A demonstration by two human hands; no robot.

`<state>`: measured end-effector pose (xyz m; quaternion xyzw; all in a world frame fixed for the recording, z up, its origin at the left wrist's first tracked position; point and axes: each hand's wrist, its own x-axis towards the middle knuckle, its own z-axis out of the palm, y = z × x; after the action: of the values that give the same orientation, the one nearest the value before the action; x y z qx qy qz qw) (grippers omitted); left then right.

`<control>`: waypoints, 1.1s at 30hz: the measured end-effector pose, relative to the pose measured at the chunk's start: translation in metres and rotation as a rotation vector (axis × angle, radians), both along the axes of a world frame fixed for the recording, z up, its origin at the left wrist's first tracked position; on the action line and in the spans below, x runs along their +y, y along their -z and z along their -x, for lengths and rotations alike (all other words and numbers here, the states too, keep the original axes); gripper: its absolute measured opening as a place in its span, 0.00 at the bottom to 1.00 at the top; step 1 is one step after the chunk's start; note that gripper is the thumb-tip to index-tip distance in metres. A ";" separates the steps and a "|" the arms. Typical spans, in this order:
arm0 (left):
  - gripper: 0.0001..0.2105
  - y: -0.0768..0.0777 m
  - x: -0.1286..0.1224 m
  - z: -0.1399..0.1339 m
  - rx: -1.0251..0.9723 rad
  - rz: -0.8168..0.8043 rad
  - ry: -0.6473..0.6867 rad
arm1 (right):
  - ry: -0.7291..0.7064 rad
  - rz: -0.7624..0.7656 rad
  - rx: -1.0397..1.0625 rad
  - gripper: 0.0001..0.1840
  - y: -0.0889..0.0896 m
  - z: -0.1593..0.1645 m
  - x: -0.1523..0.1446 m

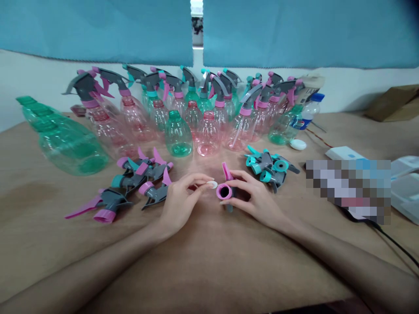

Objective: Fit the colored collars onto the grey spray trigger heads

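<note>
Between thumb and fingers my left hand (183, 198) pinches a small white disc (212, 185), perhaps a gasket. Just to its right, my right hand (258, 196) grips a grey and pink spray trigger head (224, 191), its round pink collar facing me and dark inside. The disc is close beside the collar; whether they touch I cannot tell. Left of my left hand lies a pile of loose trigger heads (131, 179), mostly pink and grey. Beyond my right hand sits a smaller pile of teal and grey trigger heads (268, 165).
Rows of pink and green spray bottles (209, 135) stand along the back, many with trigger heads on. A large green bottle (65, 139) is at the left. On the right are a Pepsi bottle (307, 114), a white oval object (297, 144), a blurred-out item (348, 192) and a cardboard box (393, 104).
</note>
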<state>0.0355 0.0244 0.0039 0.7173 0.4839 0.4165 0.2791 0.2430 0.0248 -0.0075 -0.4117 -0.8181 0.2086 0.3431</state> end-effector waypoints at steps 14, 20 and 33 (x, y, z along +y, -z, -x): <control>0.07 -0.003 -0.005 -0.005 -0.031 0.024 0.116 | -0.073 -0.012 0.019 0.15 0.000 0.001 -0.001; 0.09 -0.003 -0.006 -0.005 0.045 -0.071 0.084 | -0.124 -0.014 0.039 0.16 -0.002 0.002 -0.002; 0.05 -0.010 -0.015 -0.002 0.196 -0.481 0.336 | -0.099 0.002 0.093 0.13 0.003 -0.002 0.000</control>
<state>0.0379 0.0093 0.0140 0.8695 0.2706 0.3958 0.1184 0.2451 0.0252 -0.0102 -0.3610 -0.8203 0.2453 0.3697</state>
